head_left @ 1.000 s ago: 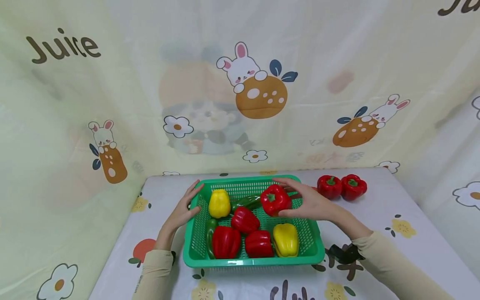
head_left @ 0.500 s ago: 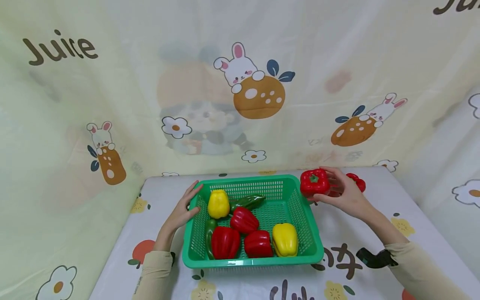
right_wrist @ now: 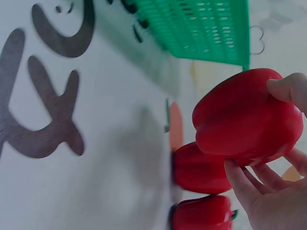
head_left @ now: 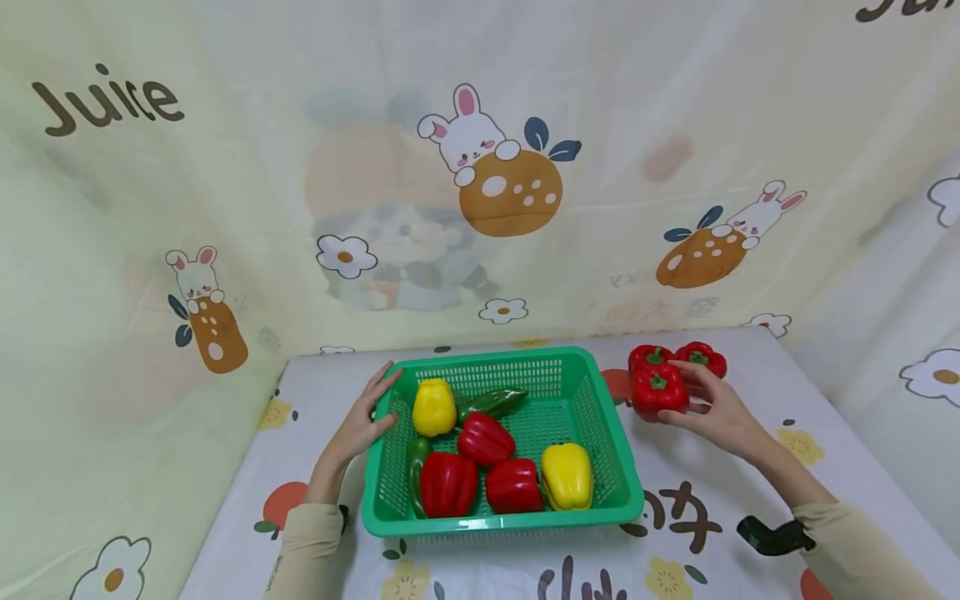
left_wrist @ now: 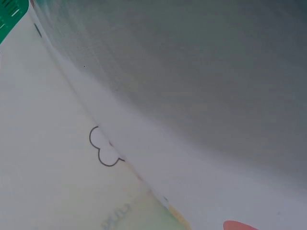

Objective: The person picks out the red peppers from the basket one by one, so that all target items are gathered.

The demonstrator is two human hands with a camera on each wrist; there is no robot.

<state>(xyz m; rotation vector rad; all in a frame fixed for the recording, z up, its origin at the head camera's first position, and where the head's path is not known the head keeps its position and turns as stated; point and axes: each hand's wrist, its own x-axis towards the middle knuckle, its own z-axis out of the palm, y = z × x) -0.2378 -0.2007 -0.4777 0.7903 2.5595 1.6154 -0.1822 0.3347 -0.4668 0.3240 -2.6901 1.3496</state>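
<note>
Right of centre in the head view, the right hand point(head_left: 716, 410) grips a red pepper point(head_left: 658, 392) beside 2 other red peppers point(head_left: 701, 357). At centre, the left hand point(head_left: 365, 414), fingers relaxed, rests against the green basket point(head_left: 615, 467).

A printed tablecloth point(head_left: 750, 500) with flowers, oranges and dark lettering covers the table. Behind it hangs a pale backdrop curtain point(head_left: 300, 167) patterned with cartoon rabbits point(head_left: 465, 137) on orange shapes, small white flowers and the word "Juice" point(head_left: 105, 100) at upper left. A rabbit-and-orange motif point(head_left: 723, 237) shows at right, another rabbit point(head_left: 198, 304) at left. A faded cartoon figure point(head_left: 408, 250) appears through the fabric at centre.
</note>
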